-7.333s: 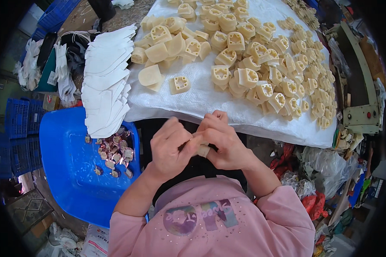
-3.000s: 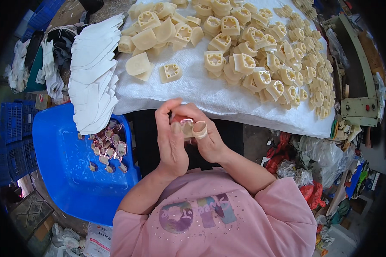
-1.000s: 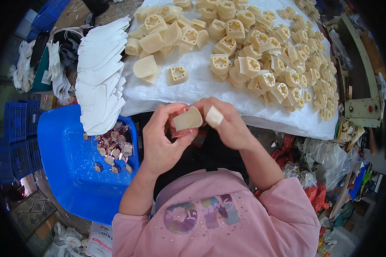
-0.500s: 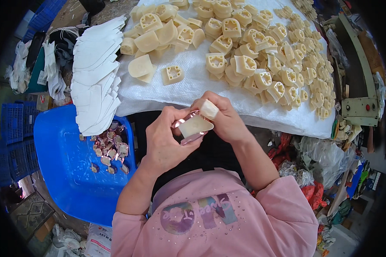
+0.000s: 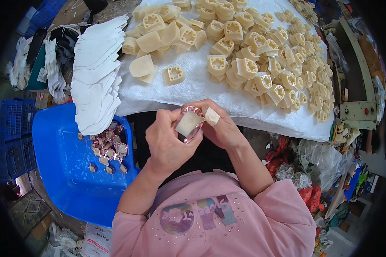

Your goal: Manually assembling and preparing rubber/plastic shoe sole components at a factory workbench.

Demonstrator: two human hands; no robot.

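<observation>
In front of my waist, both hands hold a cream shoe heel with shiny pink metallic covering around its sides. Its pale, smooth face (image 5: pixel 187 124) is turned up toward me. The fingers of my left hand (image 5: pixel 165 137) are closed around its left side and lower edge. At the far right edge, my right hand (image 5: pixel 223 130) pinches the covering; its thumb wears a cream-white wrap (image 5: pixel 211 116). My right fingertips are partly hidden behind the heel. Bare cream heels (image 5: pixel 174 76) lie on the white woven cloth (image 5: pixel 193 94) just beyond my hands.
A large pile of cream heels (image 5: pixel 261 64) covers the cloth. White cut sheets (image 5: pixel 96 73) overlap at the left. Below them, a blue tub (image 5: pixel 64 171) contains several pink-covered heels (image 5: pixel 109 147). A green-grey metal frame (image 5: pixel 358 110) and plastic bags (image 5: pixel 321 158) are at the right.
The heel has turned slightly and sits more upright between my hands. My right hand has lowered and its thumb has shifted along the heel's right edge. Both hands keep their hold.
</observation>
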